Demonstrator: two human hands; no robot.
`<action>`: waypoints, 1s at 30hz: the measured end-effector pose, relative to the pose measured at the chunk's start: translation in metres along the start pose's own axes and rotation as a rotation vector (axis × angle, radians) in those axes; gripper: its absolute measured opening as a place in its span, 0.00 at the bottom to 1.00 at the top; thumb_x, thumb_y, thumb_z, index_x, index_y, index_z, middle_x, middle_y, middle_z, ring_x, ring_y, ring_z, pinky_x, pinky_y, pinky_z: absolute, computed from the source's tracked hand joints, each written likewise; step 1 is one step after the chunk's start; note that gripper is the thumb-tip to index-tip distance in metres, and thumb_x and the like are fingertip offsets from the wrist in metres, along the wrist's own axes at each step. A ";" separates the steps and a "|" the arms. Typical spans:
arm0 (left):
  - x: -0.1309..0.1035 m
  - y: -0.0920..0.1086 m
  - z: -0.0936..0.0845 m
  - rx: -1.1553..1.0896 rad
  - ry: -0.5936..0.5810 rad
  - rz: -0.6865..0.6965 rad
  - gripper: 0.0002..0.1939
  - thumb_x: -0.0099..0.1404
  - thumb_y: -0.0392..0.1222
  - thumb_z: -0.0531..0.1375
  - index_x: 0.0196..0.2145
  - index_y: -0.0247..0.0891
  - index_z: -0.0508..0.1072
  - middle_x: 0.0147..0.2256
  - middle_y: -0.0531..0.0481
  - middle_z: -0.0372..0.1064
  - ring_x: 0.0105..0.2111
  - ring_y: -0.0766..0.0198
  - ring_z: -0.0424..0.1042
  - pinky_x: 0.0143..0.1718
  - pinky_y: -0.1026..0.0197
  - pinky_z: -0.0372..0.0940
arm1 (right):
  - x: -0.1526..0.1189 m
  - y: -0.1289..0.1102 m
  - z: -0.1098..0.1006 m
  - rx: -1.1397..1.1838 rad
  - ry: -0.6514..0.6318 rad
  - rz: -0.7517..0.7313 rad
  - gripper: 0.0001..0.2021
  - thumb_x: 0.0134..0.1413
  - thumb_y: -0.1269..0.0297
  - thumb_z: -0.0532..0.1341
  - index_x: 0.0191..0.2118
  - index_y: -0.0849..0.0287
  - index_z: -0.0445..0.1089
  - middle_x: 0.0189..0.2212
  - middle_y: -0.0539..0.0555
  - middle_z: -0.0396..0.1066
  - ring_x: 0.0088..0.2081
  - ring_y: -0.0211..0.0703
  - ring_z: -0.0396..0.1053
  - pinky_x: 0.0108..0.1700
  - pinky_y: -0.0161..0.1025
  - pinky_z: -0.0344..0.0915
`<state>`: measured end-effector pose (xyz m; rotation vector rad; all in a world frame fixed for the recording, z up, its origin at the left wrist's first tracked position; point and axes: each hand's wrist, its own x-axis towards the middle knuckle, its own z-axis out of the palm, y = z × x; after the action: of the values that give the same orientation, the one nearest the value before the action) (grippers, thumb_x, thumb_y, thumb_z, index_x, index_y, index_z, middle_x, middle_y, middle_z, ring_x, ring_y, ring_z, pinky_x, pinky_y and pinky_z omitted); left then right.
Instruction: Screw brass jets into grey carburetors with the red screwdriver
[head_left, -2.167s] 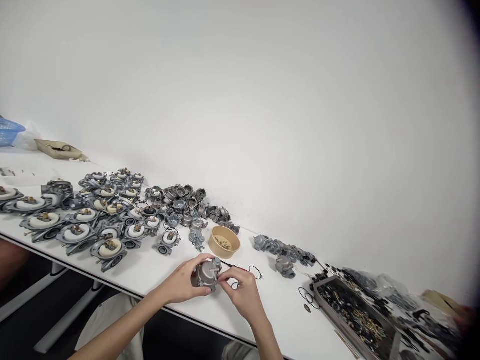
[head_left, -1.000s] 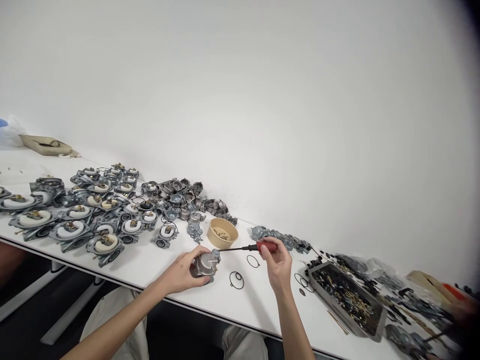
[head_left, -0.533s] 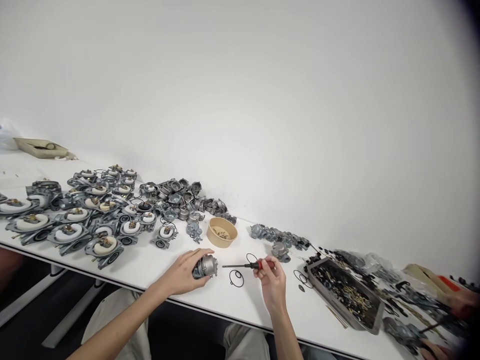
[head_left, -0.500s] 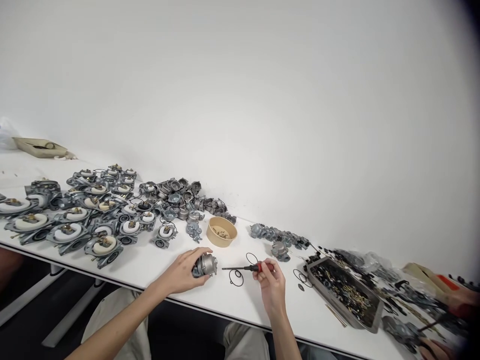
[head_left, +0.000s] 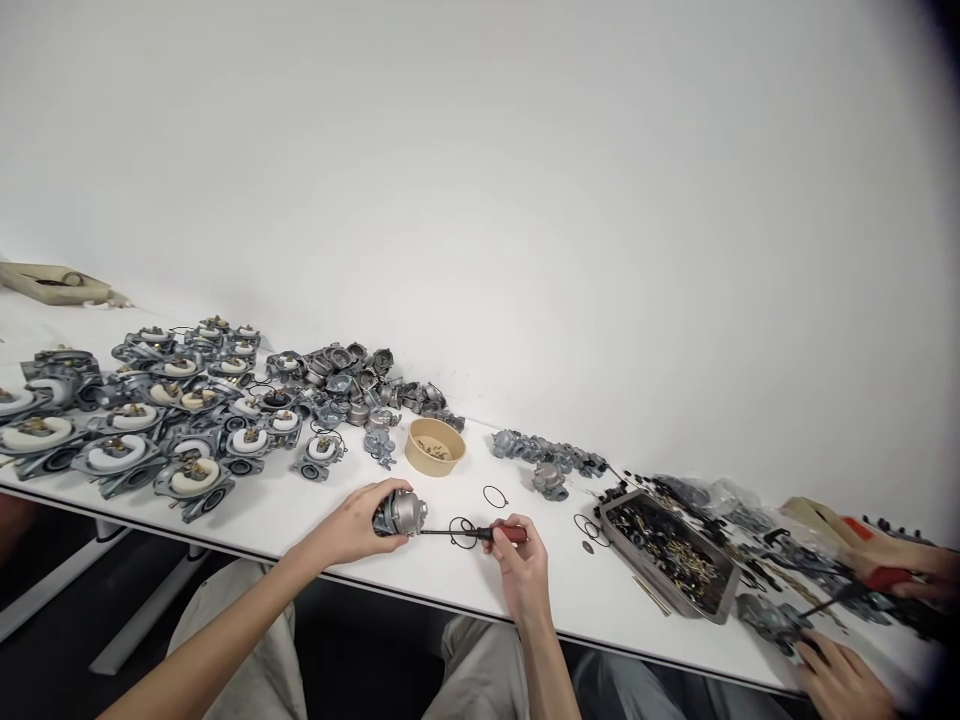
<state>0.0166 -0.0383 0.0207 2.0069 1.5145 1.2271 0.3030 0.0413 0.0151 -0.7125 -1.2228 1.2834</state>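
My left hand point(head_left: 367, 525) is wrapped round a metal carburetor point(head_left: 403, 512), its domed bowl turned toward the right. In my right hand point(head_left: 521, 560) is a screwdriver point(head_left: 501, 534) with a red and black handle, held level. The blade points left and its tip reaches the lower right edge of the carburetor; whether it sits in a screw cannot be made out. Under the blade lies a thin black rubber ring point(head_left: 463, 545) on the table. Another ring point(head_left: 496, 496) lies just behind the handle. A tan paper bowl point(head_left: 414, 460) with small screws stands behind the carburetor.
Several carburetor bodies with white floats point(head_left: 124, 452) cover the left side. Metal bowls point(head_left: 352, 372) are heaped behind. Finished-looking carburetors point(head_left: 550, 482) stand toward the back right. A metal tray point(head_left: 679, 605) holds small parts. At far right, a co-worker's hand point(head_left: 844, 680) holds another carburetor.
The screwdriver has moved left, its tip now reaching the carburetor. My left hand still holds the carburetor. The view has shifted slightly, and the co-worker's hands show more.
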 end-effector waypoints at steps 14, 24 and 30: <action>-0.002 0.004 -0.003 0.015 -0.025 -0.002 0.34 0.58 0.46 0.66 0.61 0.47 0.64 0.60 0.47 0.67 0.59 0.48 0.67 0.62 0.52 0.61 | 0.000 0.003 -0.003 -0.110 -0.055 -0.016 0.16 0.50 0.57 0.71 0.40 0.54 0.66 0.34 0.50 0.73 0.29 0.41 0.71 0.36 0.42 0.71; -0.004 0.006 -0.002 0.016 -0.024 0.001 0.35 0.56 0.42 0.68 0.60 0.47 0.64 0.56 0.47 0.68 0.56 0.48 0.68 0.58 0.53 0.63 | 0.015 -0.002 0.001 -0.051 -0.173 -0.051 0.15 0.50 0.59 0.71 0.40 0.54 0.67 0.38 0.52 0.71 0.31 0.41 0.71 0.37 0.42 0.70; -0.005 0.011 -0.003 0.023 -0.008 0.009 0.34 0.56 0.41 0.68 0.59 0.47 0.63 0.54 0.47 0.69 0.54 0.49 0.69 0.55 0.55 0.64 | 0.026 0.002 0.003 -0.028 -0.166 0.032 0.14 0.49 0.59 0.72 0.38 0.55 0.69 0.34 0.50 0.71 0.30 0.41 0.70 0.35 0.41 0.69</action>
<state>0.0210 -0.0475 0.0280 2.0334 1.5243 1.2084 0.2957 0.0658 0.0214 -0.6578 -1.3697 1.3759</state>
